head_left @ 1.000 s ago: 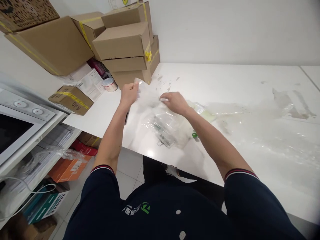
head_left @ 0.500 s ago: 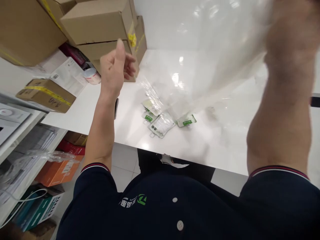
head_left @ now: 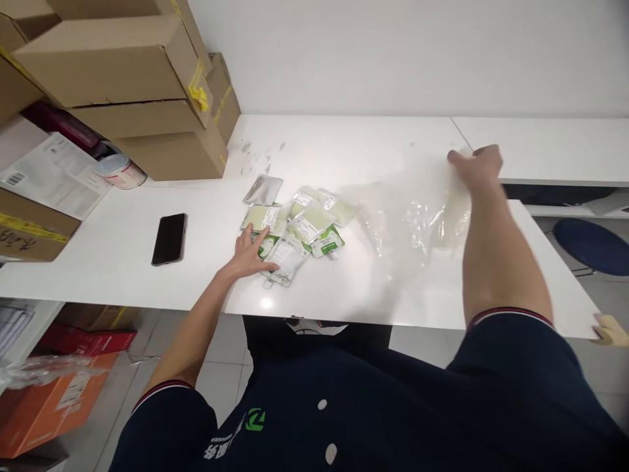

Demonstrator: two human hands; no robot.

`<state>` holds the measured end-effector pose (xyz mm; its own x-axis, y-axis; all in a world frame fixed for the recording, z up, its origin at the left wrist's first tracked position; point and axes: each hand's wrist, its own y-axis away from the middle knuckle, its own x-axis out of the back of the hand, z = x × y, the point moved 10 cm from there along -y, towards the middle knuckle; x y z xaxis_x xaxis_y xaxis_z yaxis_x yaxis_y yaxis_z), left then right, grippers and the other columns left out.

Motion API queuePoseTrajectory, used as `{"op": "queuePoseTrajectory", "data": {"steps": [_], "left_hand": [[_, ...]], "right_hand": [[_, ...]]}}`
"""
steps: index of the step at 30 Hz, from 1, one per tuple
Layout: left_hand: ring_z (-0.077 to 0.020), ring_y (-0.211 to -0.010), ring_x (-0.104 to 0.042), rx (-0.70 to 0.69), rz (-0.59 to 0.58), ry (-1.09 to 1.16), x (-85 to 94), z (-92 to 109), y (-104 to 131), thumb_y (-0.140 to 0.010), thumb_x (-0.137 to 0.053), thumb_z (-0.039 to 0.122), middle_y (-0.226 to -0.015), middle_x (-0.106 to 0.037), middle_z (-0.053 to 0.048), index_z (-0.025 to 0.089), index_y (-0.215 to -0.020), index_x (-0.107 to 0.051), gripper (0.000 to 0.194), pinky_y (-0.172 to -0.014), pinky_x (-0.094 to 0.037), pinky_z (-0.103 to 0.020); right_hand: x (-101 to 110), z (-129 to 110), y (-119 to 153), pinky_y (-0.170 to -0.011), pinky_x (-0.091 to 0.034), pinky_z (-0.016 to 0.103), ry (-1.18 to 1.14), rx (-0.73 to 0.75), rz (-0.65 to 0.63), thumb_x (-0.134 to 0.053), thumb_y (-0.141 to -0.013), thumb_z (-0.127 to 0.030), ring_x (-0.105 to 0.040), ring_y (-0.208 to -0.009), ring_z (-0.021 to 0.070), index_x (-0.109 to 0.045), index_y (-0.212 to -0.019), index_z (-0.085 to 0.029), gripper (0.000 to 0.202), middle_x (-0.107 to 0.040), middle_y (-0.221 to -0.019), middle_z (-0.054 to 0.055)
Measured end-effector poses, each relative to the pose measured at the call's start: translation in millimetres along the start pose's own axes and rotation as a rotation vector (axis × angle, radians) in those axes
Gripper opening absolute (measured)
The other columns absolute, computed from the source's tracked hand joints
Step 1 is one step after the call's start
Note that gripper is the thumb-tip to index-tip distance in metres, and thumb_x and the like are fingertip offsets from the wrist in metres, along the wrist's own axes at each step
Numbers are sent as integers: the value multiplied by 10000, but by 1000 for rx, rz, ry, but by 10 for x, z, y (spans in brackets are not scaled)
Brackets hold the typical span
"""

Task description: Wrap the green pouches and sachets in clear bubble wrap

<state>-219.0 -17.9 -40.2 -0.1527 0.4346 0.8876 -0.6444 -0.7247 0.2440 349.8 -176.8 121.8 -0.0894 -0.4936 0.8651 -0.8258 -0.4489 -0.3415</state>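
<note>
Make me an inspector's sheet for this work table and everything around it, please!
Surface: glossy white tabletop, grey smudges near the boxes.
Job's things: flat green-and-white packets in an overlapping pile, shiny silver packet behind; crumpled clear plastic wrap to the right.
Clutter: black phone, round pale-lidded tin, brown cardboard boxes.
Grippers: bare left hand spread over the packets; bare right hand, blurred, gripping the wrap.
Cables: thin pale strand on the floor, can't tell what.
Surroundings: white wall, round blue stool seat.
</note>
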Motion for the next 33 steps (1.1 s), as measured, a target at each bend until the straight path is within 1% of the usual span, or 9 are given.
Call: {"op": "queuePoseTrajectory", "data": {"steps": [3,5,9,14,19,22,26,29,33], "left_hand": [[-462,-1502,94,62,110,-5,-111,224,-42,-639,-667,793,-1658,137,-112,311,-1586,-135,1188,-1193,-64,-609],[-473,-1502,51,107,181,4,-179,409,-117,-660,-634,805,-1659,133,-115,306,-1584,-155,1154,-1191,-87,-603],[-508,-1489,-18,155,245,34,-302,852,-398,-690,-576,823,-1656,115,-143,276,-1580,-184,1115,-1179,-105,-619],[-510,-1488,-18,169,242,59,-400,1339,-847,-680,-525,859,-1660,99,-138,255,-1579,-181,1137,-1188,-72,-614],[-524,-1481,-8,172,257,91,-446,1621,-1081,-704,-510,842,-1657,101,-158,234,-1577,-186,1112,-1183,-35,-626],[-530,-1479,9,89,239,137,-461,1698,-1052,-739,-517,802,-1654,101,-168,218,-1572,-213,1062,-1178,-35,-637],[-466,-1503,14,6,226,182,-448,1592,-822,-810,-511,732,-1661,31,-149,254,-1567,-225,940,-1175,-71,-646],[-414,-1516,-22,-41,282,178,-398,1452,-596,-867,-509,647,-1651,-74,-144,245,-1547,-290,820,-1190,-92,-619],[-367,-1510,-105,-118,416,208,-264,1381,-328,-904,-538,522,-1597,-248,-148,210,-1453,-465,635,-1210,-146,-561]], "right_hand": [[-425,-57,182,-872,-360,388,-104,-115,-89,-665,-858,-445,-509,-1197,257,-377,-1428,11,784,-475,-1333,333],[-488,-231,251,-931,-335,406,-132,-38,-85,-644,-877,-426,-433,-1282,275,-354,-1476,-67,756,-388,-1424,307],[-251,-408,347,-999,-307,450,-155,46,-75,-534,-955,-401,-351,-1348,284,-385,-1466,-101,611,-345,-1455,277],[151,-271,772,-1029,-336,536,-111,97,-207,-414,-970,-562,-401,-1327,353,-506,-1394,-140,605,-374,-1453,255],[-118,-132,1526,-1078,-357,565,-44,195,-382,-545,-855,-659,-376,-1377,414,-427,-1474,-141,816,-365,-1518,237],[-478,-164,1817,-1097,-364,522,-6,236,-419,-504,-934,-468,-403,-1378,385,-473,-1442,-110,622,-420,-1505,224],[-757,-314,2013,-1056,-403,468,-29,379,-417,-394,-962,-247,-556,-1231,313,-697,-1145,-161,364,-660,-1246,165],[-721,-260,2027,-924,-473,433,-111,347,-350,-425,-933,-245,-630,-1063,293,-739,-947,-208,316,-726,-1063,117],[-536,-163,2032,-808,-491,400,-231,262,-214,-500,-896,-315,-632,-934,270,-721,-860,-218,244,-717,-976,94]]}}
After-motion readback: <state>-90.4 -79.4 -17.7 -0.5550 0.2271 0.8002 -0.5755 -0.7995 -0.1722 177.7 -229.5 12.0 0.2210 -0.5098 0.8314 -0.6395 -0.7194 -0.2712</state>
